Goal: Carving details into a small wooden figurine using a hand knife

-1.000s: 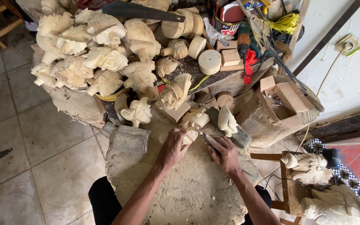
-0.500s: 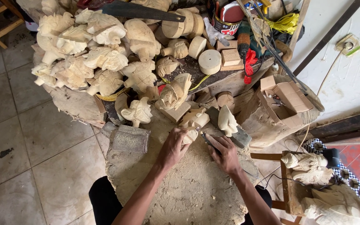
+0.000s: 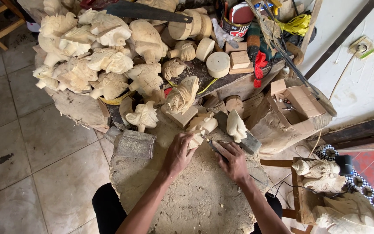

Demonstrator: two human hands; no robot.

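Observation:
My left hand (image 3: 179, 152) grips a pale wooden carving (image 3: 201, 126) and holds it against the sawdust-covered work block (image 3: 195, 195). My right hand (image 3: 233, 159) is closed round a thin carving tool (image 3: 212, 146), whose tip meets the carving's lower end. A small pale wooden figure (image 3: 236, 125) stands just above my right hand.
A heap of pale carved figures (image 3: 96, 56) fills the upper left. A saw (image 3: 148, 12), round wood blanks (image 3: 217, 64), a tin (image 3: 239, 19) and small wooden blocks (image 3: 297, 97) lie beyond. A grey mallet head (image 3: 136, 144) rests left of my hand. More carvings (image 3: 325, 177) sit on a stool at right.

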